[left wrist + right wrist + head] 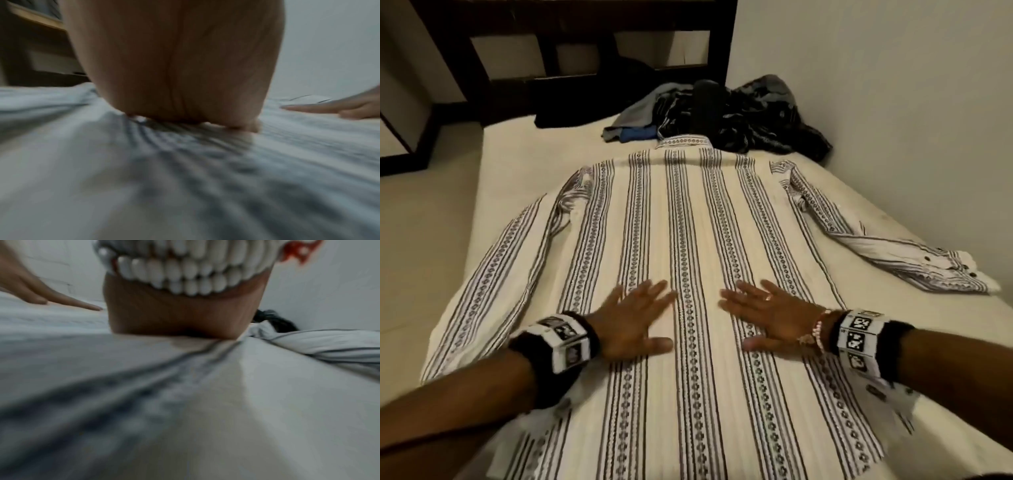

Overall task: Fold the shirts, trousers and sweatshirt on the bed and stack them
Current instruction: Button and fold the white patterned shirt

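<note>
Lying back-up across the bed [448, 219], the striped shirt [688, 222] was spread flat in the head view, collar toward a dark heap of clothes [726, 116] by the headboard [571, 41]. Both grips were released: left hand [635, 323] and right hand [774, 317] pressed flat on its lower back, fingers straight (sleeves out sideways). Left wrist view: blurred palm [174, 65] on stripes. Right wrist view: a beaded bracelet [185, 269] above the cloth.

A home bedroom. A bed [524, 171] with a cream sheet stands against a plain wall [876, 85], with a dark wooden headboard [571, 41]. Heaped clothes [722, 116] lie on it.
</note>
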